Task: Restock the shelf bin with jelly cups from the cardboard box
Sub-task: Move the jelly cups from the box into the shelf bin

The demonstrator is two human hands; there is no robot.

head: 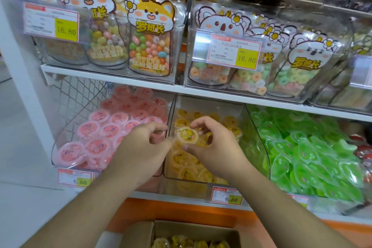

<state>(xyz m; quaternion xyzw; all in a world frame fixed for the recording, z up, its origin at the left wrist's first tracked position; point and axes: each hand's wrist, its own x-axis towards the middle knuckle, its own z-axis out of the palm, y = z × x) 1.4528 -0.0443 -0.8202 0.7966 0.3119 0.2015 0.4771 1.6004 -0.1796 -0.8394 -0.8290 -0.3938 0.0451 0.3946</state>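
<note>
Right hand (209,147): over the middle bin, fingers (198,124) and thumb pinching a yellow jelly cup (187,135) by its rim, lid toward the camera.
Left hand (145,147): just beside that cup, fingers curled toward the thumb; whether they touch the cup or anything else cannot be told, since the fingertips blur into the bin wall.
Shelf bin (251,143): clear plastic, on the lower shelf, partly filled with yellow jelly cups; the hands hide its centre.
Cardboard box (193,229): at the bottom edge, open, cut off by the frame; only the tops of a few yellow cups (181,242) show inside.
Pink cups bin (112,125): left of the yellow one, its right part hidden behind the left hand.
Green packs bin (314,153): to the right, running out of view.
Price tag (226,195): under the yellow bin; 6.60 reads, the small print is illegible.
Upper shelf (112,78): candy bags in clear bins, tags reading 16.80.
</note>
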